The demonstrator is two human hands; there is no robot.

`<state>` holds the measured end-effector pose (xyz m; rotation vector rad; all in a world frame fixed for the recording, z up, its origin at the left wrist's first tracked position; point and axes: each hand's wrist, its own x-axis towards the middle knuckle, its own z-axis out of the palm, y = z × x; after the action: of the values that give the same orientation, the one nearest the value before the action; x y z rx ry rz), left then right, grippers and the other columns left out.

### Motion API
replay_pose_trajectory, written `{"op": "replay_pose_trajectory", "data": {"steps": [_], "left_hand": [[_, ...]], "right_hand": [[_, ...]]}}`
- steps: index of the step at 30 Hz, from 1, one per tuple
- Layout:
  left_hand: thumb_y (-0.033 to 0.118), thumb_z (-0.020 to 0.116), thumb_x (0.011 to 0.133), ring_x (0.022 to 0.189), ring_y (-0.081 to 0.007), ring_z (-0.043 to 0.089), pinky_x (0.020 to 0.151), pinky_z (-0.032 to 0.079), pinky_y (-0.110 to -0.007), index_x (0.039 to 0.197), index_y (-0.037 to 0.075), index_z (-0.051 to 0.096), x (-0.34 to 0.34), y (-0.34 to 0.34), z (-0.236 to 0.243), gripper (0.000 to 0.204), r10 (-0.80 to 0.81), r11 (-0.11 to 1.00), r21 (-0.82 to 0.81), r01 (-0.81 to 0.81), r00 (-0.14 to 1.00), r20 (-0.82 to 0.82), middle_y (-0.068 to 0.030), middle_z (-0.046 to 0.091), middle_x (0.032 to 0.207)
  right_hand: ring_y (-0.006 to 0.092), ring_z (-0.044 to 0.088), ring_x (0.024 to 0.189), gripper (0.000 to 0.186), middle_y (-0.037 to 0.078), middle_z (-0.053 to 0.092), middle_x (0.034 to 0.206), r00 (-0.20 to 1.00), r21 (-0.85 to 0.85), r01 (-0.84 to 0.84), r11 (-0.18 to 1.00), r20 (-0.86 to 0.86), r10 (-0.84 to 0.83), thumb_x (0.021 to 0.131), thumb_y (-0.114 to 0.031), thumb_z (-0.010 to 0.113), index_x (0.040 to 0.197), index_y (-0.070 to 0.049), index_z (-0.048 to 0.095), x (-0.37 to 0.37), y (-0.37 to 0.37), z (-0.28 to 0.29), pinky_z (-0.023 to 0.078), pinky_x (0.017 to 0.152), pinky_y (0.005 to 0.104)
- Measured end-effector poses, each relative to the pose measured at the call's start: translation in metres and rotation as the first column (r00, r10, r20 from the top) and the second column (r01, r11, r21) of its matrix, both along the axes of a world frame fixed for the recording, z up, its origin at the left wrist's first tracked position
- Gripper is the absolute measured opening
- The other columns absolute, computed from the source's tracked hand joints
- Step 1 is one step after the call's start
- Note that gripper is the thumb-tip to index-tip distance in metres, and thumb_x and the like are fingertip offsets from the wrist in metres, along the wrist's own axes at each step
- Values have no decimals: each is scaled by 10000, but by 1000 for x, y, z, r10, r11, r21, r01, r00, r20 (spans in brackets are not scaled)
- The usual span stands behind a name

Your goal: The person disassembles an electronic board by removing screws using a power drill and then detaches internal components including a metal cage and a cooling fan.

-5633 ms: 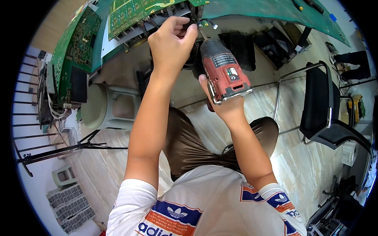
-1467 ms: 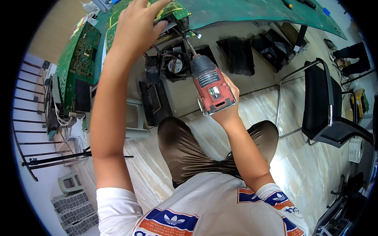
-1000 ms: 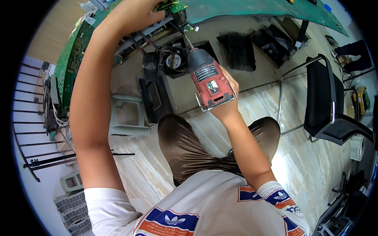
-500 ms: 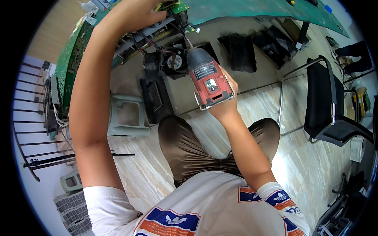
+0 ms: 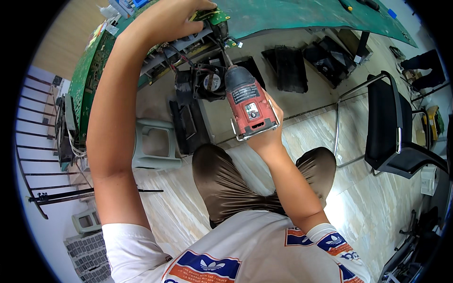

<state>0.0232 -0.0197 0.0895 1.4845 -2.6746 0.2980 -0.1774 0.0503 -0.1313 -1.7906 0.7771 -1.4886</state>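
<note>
My right hand (image 5: 269,137) is wrapped round the handle of a red and black cordless driver (image 5: 250,101). Its long bit points up and away, reaching the lower edge of an electronics assembly at the bench edge. On top of that assembly sits a green circuit board (image 5: 217,18), which my left hand (image 5: 174,20) grips at its near corner, thumb and fingers on either side. Below hangs a black cooling fan (image 5: 210,82) on wires, and a small connector (image 5: 239,45) dangles beside the bit. Exactly where the bit tip touches is hard to make out.
A green mat (image 5: 288,16) covers the bench. More green boards (image 5: 87,75) line its left side. Under the bench lie black panels (image 5: 289,68). A grey stool (image 5: 155,144) stands left of my knees, a black chair (image 5: 389,122) to the right.
The whole scene sits slightly lower in the picture. The driver is a little lower and more upright, its bit still at the assembly. My left hand keeps its hold on the circuit board.
</note>
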Motion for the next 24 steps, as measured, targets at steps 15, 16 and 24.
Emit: {"op": "replay_pose_trajectory", "data": {"steps": [15, 16, 24], "left_hand": [[93, 623, 688, 966, -400, 639, 848, 524, -421, 1107, -64, 651, -4, 2, -4, 449, 6, 999, -36, -6, 1000, 20, -258, 664, 1016], [91, 639, 687, 946, -392, 635, 834, 510, -430, 1071, -50, 664, -2, 2, -5, 410, -3, 999, -42, 3, 1000, 5, -241, 661, 992], [24, 635, 736, 1067, -397, 608, 971, 486, -427, 1167, -50, 638, 21, -12, -25, 437, -74, 986, -145, 78, 997, 34, -219, 630, 1213]], "right_hand": [[234, 689, 962, 628, 141, 687, 1082, 999, -3, -3, 1000, -45, 3, 698, -27, 793, 1276, 42, 557, -1, -3, 1, 535, 861, 315], [217, 687, 958, 619, 130, 689, 1082, 994, -70, 27, 997, -102, -34, 708, -36, 794, 1274, 39, 557, -1, -4, 0, 533, 861, 308], [206, 664, 898, 458, 85, 692, 1016, 983, -97, 40, 995, -176, -56, 760, -91, 764, 1180, -19, 596, -2, -3, 3, 530, 812, 325]]}}
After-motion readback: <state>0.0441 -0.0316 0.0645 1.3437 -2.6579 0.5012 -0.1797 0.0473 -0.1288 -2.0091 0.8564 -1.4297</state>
